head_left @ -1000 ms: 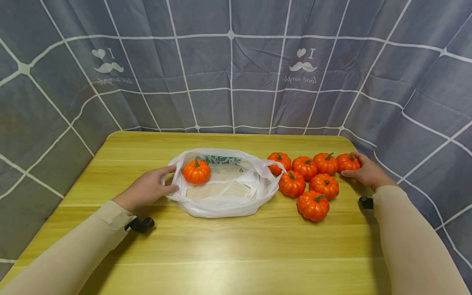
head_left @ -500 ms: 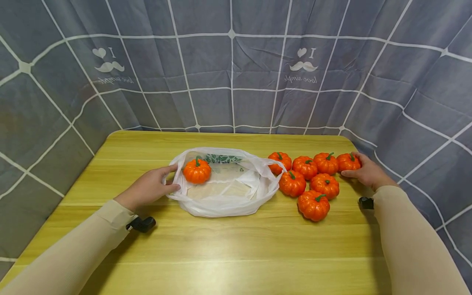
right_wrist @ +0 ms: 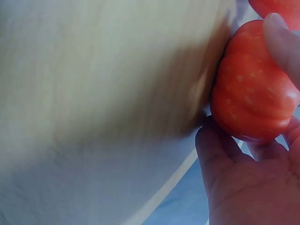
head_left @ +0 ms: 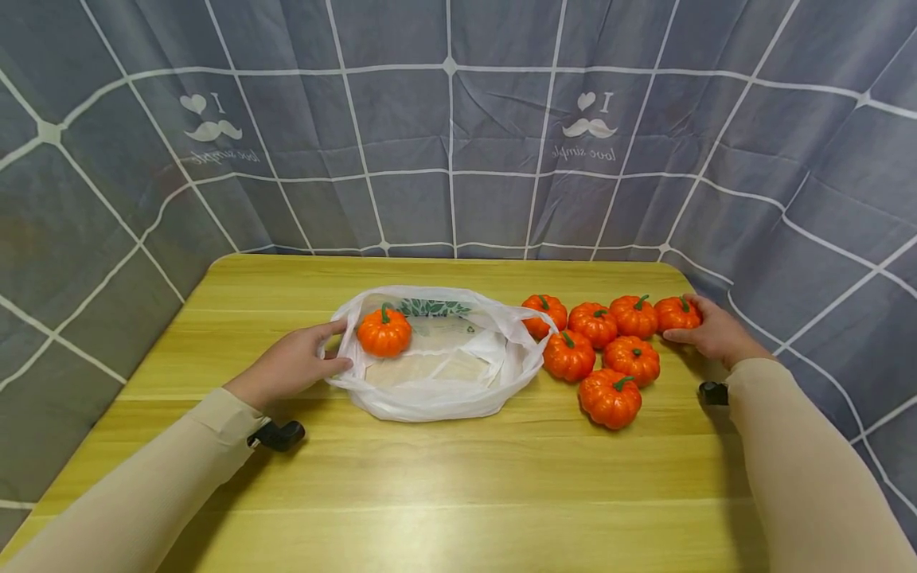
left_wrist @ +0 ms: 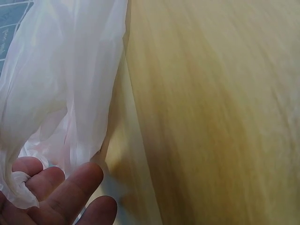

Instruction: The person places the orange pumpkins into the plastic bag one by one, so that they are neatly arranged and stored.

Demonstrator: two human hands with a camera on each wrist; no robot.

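A white plastic bag (head_left: 430, 407) lies on the table with its mouth spread wide, and one small orange pumpkin (head_left: 384, 334) sits inside at its left end. My left hand (head_left: 290, 368) holds the bag's left edge; in the left wrist view a twisted strip of the plastic bag (left_wrist: 61, 70) runs across the fingers. At the far right, my right hand (head_left: 725, 334) grips another small pumpkin (head_left: 677, 314). The right wrist view has thumb and fingers around this ribbed pumpkin (right_wrist: 253, 89), which appears to rest on the table.
Several more pumpkins (head_left: 631, 360) cluster between the bag and my right hand, some touching each other. The bag's right handle reaches against the nearest ones. A grey checked curtain (head_left: 458, 127) hangs behind and beside the wooden table (head_left: 444, 493).
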